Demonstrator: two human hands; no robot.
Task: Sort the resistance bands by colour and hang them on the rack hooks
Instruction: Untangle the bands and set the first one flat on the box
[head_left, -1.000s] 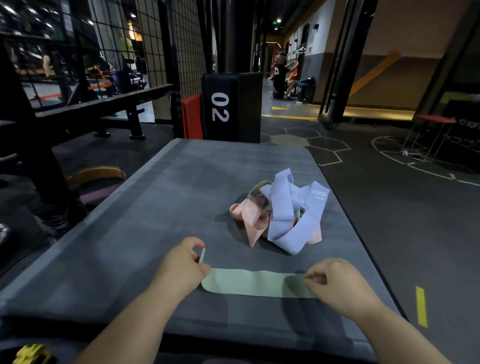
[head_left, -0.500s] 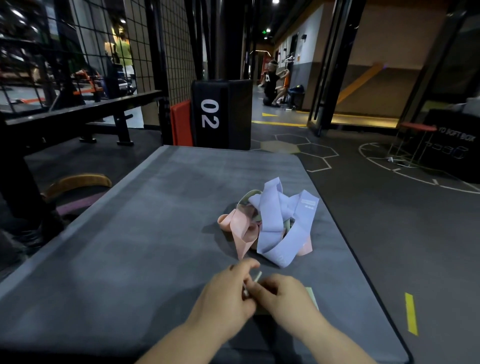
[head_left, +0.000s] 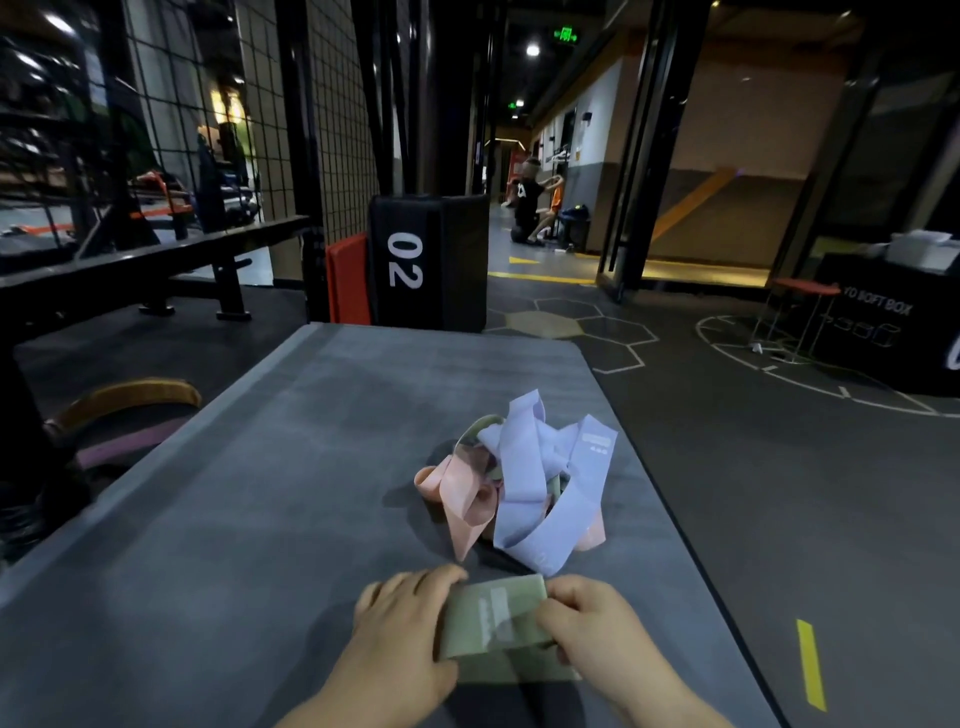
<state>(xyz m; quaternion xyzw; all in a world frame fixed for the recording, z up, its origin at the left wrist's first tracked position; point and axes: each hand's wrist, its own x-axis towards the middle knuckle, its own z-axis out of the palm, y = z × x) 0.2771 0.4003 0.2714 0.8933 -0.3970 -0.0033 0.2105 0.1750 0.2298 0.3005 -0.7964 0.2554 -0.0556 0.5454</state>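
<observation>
The left hand (head_left: 400, 631) holds the left end of the folded green band (head_left: 493, 621), fingers curled over its edge. The band lies on the platform (head_left: 260, 519) between both hands, long axis running left to right. The right hand (head_left: 597, 629) pinches the right end. The pile (head_left: 524, 488) of pink and lilac bands sits just beyond the band. The right hand is judged nearer to it.
</observation>
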